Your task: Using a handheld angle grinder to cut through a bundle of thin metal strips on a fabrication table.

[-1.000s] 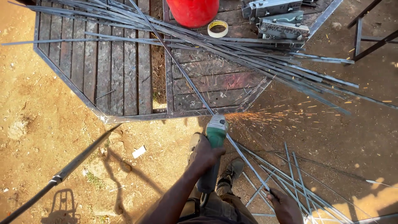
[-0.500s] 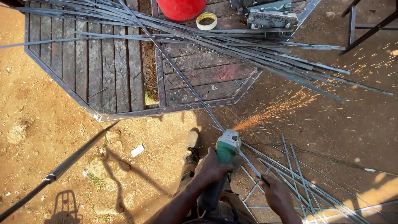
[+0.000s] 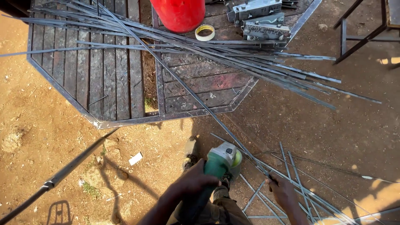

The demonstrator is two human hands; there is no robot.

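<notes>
My left hand (image 3: 195, 181) grips a green angle grinder (image 3: 221, 163), its disc end beside a long thin steel rod (image 3: 196, 100). The rod runs from the top left across the metal panel down to my right hand (image 3: 282, 192), which is closed around its lower end. No sparks show at the disc. Several cut rods (image 3: 291, 183) lie on the dirt around my right hand. My shoe (image 3: 191, 150) stands just left of the grinder.
A slatted metal gate panel (image 3: 104, 79) lies on the dirt with a bundle of rods (image 3: 258, 62) across it. A red container (image 3: 180, 14), a tape roll (image 3: 205, 32) and grey lock boxes (image 3: 260, 18) sit at its far end. A metal stand (image 3: 360, 31) is at top right, a pipe (image 3: 62, 175) at lower left.
Sparks sprayed to the right from the grinder in the earlier frames; none fly now. The grinder and both hands sit lower on the rod than a second ago.
</notes>
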